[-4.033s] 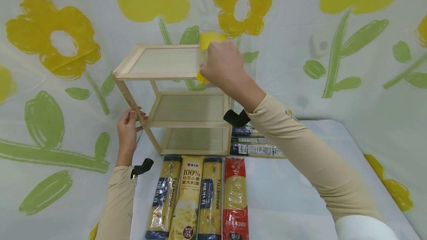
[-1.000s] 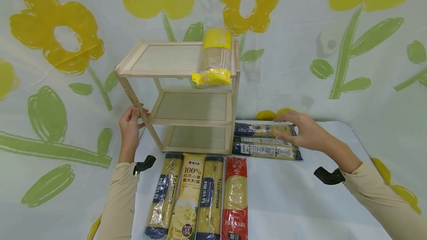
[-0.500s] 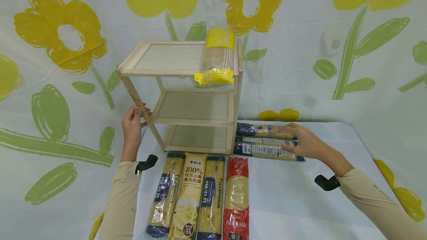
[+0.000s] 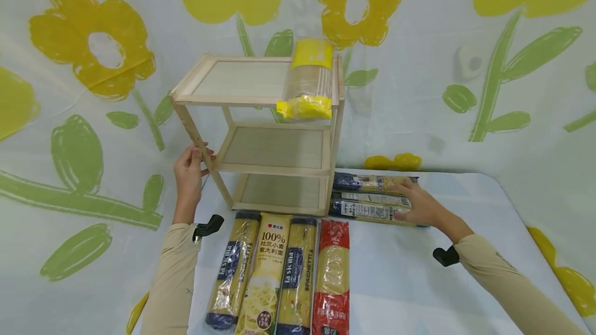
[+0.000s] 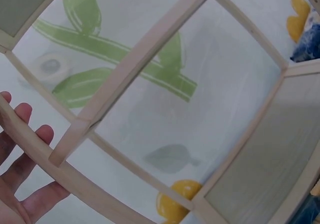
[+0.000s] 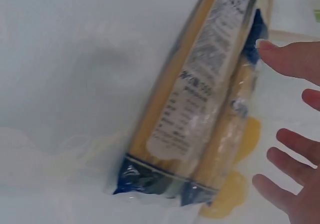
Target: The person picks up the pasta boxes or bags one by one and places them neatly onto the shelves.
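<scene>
My left hand point(image 4: 188, 177) grips the left front post of a three-tier wooden shelf point(image 4: 265, 171). In the left wrist view the fingers and thumb of the left hand point(image 5: 20, 179) lie on either side of that post. My right hand point(image 4: 421, 206), fingers spread, hovers at the right end of several spaghetti packs point(image 4: 370, 211) lying on their sides right of the shelf. Seen from the right wrist, nothing is between the fingers of the right hand point(image 6: 300, 169), beside a blue-ended spaghetti pack point(image 6: 192, 83). A yellow-ended noodle pack point(image 4: 308, 84) lies across the shelf's top right.
In front of the shelf lie two blue-ended spaghetti packs point(image 4: 293, 278), a cream pasta pack point(image 4: 266, 268) and a red-ended pasta pack point(image 4: 332, 273), side by side. The white table point(image 4: 405, 283) meets a flower-printed backdrop point(image 4: 419, 92) behind the shelf.
My right hand has let go of the yellow-ended pack on the shelf top, then come down to the spaghetti packs at right. My left hand has kept its hold on the post.
</scene>
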